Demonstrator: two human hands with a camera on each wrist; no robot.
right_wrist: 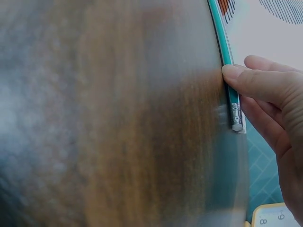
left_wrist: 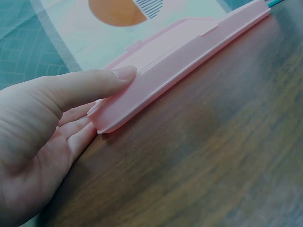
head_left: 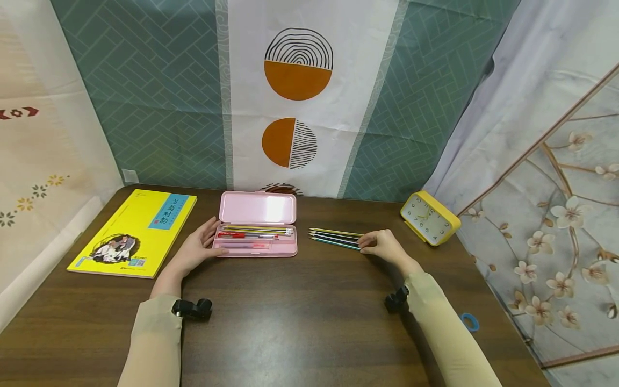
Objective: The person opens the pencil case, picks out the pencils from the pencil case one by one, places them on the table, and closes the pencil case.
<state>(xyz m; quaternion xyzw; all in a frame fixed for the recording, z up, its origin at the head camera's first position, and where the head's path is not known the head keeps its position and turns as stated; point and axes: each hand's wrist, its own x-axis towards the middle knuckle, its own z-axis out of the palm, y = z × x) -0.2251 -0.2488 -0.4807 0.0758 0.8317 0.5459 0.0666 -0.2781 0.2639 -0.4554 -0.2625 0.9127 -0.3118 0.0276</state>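
Note:
My left hand grips the left end of an open pink pencil case, thumb along its front edge, the other fingers at its left end. Inside the case lie striped pencils, a red pen and a pale pink pen. To the right of the case, my right hand pinches several pencils near their eraser ends. Their sharpened tips point left toward the case. In the right wrist view a green pencil runs under the thumb, its eraser end below the fingers.
A yellow book lies at the left of the wooden table. At the back right stands a yellow alarm clock. A blue ring lies by the right forearm. Patterned cloth hangs behind the table.

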